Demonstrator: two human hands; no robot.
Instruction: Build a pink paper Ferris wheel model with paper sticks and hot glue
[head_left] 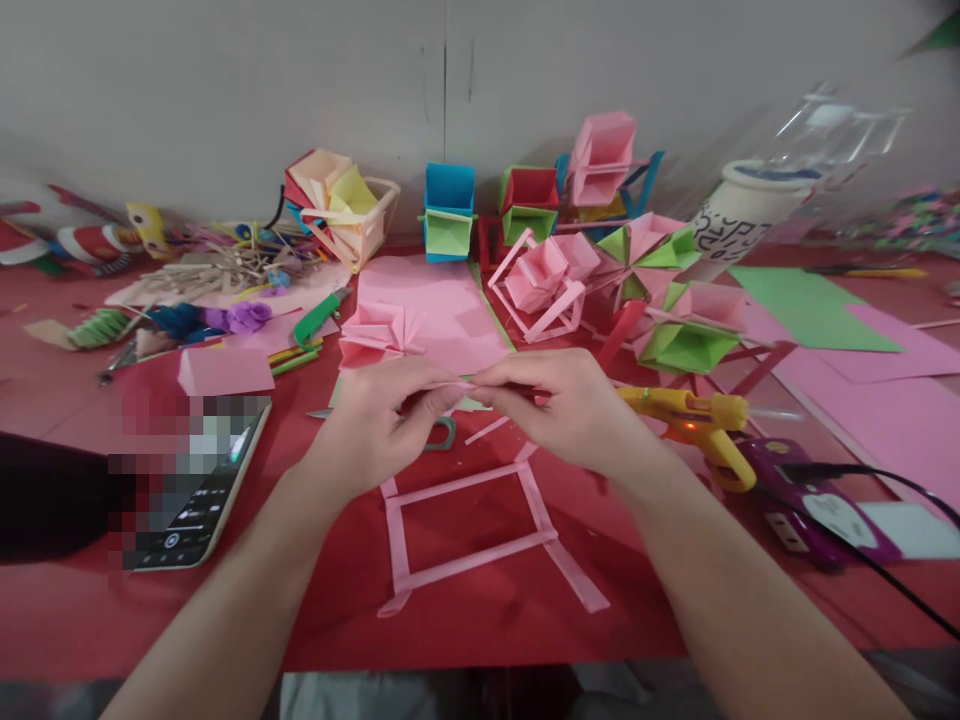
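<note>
My left hand [382,415] and my right hand [551,405] meet near the middle of the view, fingertips almost touching. Pinched between both is a thin piece of pink paper [452,385], mostly hidden by the fingers. Below them on the red table [480,620] lies a frame of flat pink paper strips [476,562], four-sided, with strip ends sticking out at its corners. A loose thin pink strip [487,431] rests just above the frame. Scissors with a green-grey handle [442,434] lie partly under my left hand.
A yellow glue gun [686,410] with a lit orange light and a purple power socket [817,510] with black cables are at right. A phone [217,500] lies left. Folded paper models [540,275] stand behind, beside pink sheets [427,310] and a green cutter [316,320].
</note>
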